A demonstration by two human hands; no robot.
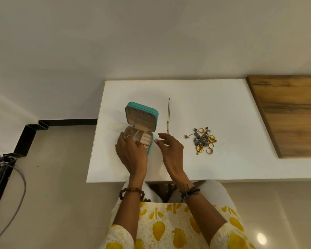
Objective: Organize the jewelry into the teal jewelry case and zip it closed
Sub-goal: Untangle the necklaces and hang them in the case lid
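On the white surface [187, 97] the teal case [142, 121] lay open, looking empty. The jewelry pile [204, 141] and chain [168, 115] waited outside. The left hand [131, 153] rested on the case, fingers loose; the right hand [171, 150] was spread, holding nothing.

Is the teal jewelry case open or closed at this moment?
Open. The teal jewelry case has its lid tilted back, so the beige lining and the ring rolls in the base are visible. The left hand rests on the base.

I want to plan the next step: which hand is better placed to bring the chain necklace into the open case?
The right hand, probably. It hovers open beside the necklace, with nothing held. The left hand rests on the teal case, steadying it.
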